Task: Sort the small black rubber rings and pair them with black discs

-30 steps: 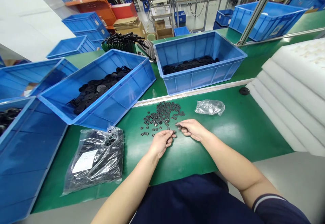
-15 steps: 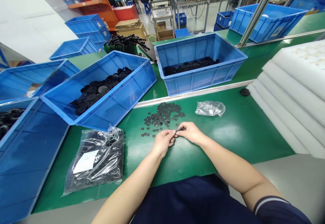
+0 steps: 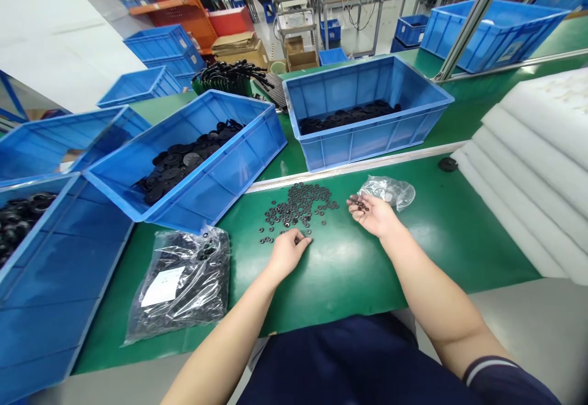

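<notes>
My left hand [image 3: 287,253] rests low over the green table at the near edge of a pile of small black rings [image 3: 303,201]. Its thumb and fingers are curled together; whatever lies between them is mostly hidden. Palm up, my right hand [image 3: 377,216] cradles several small dark rings [image 3: 361,206] in its half-curled fingers. It is just in front of a clear plastic bag [image 3: 399,193] and partly covers it. A few single rings lie apart from the pile, close to my left hand.
Blue bins with black discs stand at the back left [image 3: 239,166] and back centre [image 3: 362,143]. A filled clear bag with a white label [image 3: 202,295] lies left. White foam sheets [image 3: 519,178] are stacked right, beside a black round part [image 3: 448,164].
My hands were together at the pile's near edge and are now apart. The right hand has moved right and turned palm up by the clear bag; the left has shifted slightly left.
</notes>
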The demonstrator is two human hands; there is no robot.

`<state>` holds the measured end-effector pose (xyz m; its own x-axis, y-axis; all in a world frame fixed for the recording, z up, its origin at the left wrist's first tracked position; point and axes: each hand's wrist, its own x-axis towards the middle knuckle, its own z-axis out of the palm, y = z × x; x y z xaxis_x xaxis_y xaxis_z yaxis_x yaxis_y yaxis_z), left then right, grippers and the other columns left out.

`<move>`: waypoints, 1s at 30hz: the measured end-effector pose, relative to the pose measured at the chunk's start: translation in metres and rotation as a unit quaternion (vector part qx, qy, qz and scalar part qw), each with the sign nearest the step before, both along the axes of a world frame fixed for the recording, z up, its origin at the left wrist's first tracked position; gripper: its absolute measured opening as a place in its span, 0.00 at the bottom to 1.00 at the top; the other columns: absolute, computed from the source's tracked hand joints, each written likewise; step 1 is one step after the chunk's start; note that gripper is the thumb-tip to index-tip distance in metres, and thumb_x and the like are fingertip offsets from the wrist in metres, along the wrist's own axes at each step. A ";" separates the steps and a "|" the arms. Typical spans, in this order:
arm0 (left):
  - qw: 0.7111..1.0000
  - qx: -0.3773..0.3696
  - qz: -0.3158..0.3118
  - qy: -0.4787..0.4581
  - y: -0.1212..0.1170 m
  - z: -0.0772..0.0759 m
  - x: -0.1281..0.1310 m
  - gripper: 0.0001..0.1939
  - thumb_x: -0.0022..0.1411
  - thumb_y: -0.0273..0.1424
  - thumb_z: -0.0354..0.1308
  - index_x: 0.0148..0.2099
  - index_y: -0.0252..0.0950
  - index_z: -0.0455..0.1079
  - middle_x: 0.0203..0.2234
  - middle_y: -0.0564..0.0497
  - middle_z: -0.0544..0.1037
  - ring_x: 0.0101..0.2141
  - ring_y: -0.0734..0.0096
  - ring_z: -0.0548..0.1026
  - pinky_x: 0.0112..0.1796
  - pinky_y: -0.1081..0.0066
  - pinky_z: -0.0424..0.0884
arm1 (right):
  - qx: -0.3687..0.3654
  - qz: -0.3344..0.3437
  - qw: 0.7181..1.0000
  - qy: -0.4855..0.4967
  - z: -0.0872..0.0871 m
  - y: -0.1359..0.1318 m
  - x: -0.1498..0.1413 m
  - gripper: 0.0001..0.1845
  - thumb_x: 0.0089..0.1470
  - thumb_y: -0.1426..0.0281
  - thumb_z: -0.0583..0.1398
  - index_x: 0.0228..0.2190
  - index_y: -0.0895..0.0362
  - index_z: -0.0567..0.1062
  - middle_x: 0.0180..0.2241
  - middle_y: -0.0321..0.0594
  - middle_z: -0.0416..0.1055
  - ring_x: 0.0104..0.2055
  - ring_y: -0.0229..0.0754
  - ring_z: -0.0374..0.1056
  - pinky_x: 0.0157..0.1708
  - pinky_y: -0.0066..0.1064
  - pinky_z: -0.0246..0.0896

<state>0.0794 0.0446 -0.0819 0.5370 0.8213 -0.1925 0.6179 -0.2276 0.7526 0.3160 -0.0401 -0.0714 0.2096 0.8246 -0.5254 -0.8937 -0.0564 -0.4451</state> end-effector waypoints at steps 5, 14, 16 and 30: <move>0.997 0.048 0.042 0.035 0.008 0.003 -0.005 0.16 0.51 0.40 0.61 0.21 0.37 0.61 0.15 0.55 0.64 0.20 0.73 0.61 0.25 0.72 0.53 | -0.013 0.133 0.991 0.024 -0.005 0.001 -0.028 0.06 0.53 0.78 0.53 0.33 0.65 0.70 0.25 0.45 0.67 0.19 0.31 0.54 0.11 0.18 0.41; 0.860 -0.397 0.111 -0.300 -0.001 0.020 -0.022 0.19 0.46 0.35 0.69 0.36 0.29 0.69 0.24 0.51 0.72 0.17 0.87 0.56 0.17 0.80 0.43 | 0.019 0.164 0.972 -0.167 -0.014 -0.004 -0.042 0.16 0.43 0.64 0.69 0.26 0.61 0.70 0.20 0.37 0.68 0.15 0.25 0.48 0.13 0.19 0.31; 0.848 -0.436 0.100 -0.283 -0.009 0.014 -0.019 0.18 0.49 0.39 0.67 0.34 0.29 0.69 0.21 0.52 0.70 0.14 0.88 0.52 0.15 0.81 0.40 | 0.012 0.169 0.969 -0.182 -0.015 -0.004 -0.045 0.20 0.39 0.61 0.71 0.25 0.61 0.70 0.18 0.33 0.65 0.15 0.24 0.46 0.13 0.20 0.30; 0.858 -0.419 0.088 -0.283 -0.027 0.005 -0.004 0.19 0.46 0.34 0.70 0.38 0.27 0.74 0.22 0.52 0.69 0.19 0.84 0.59 0.18 0.79 0.48 | 0.019 0.200 0.947 -0.251 -0.019 -0.003 -0.056 0.17 0.37 0.70 0.69 0.32 0.64 0.78 0.19 0.35 0.68 0.19 0.29 0.57 0.17 0.23 0.48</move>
<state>0.0756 0.0175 -0.0766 0.6211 0.5997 -0.5046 0.0678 0.6003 0.7969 0.2599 -0.0436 -0.0904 0.0921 0.9071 -0.4107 -0.4806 -0.3207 -0.8162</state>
